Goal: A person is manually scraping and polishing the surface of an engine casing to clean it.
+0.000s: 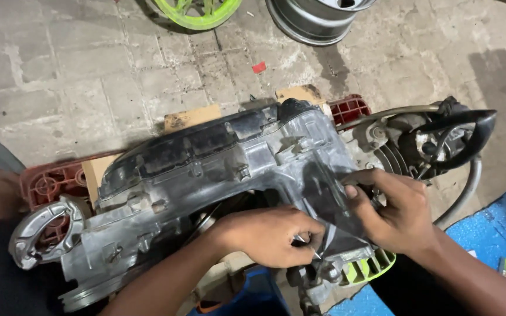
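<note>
1 scooter engine casing (pixel 206 169), grey cast metal, lying on red plastic supports (pixel 51 184) over paved floor (pixel 89 64). Looking heavy, rigid, greasy; best gripped by casing edges. Left hand (pixel 273 234) curling shut, pinching small metal piece (pixel 303 240). Right hand (pixel 390 208) resting half-open on casing. 2 wheel rims (pixel 317 17) leaning beyond.

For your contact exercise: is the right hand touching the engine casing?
Touching. The head view shows the right hand with its fingers pressed flat on the grey engine casing, no gap visible.
</note>
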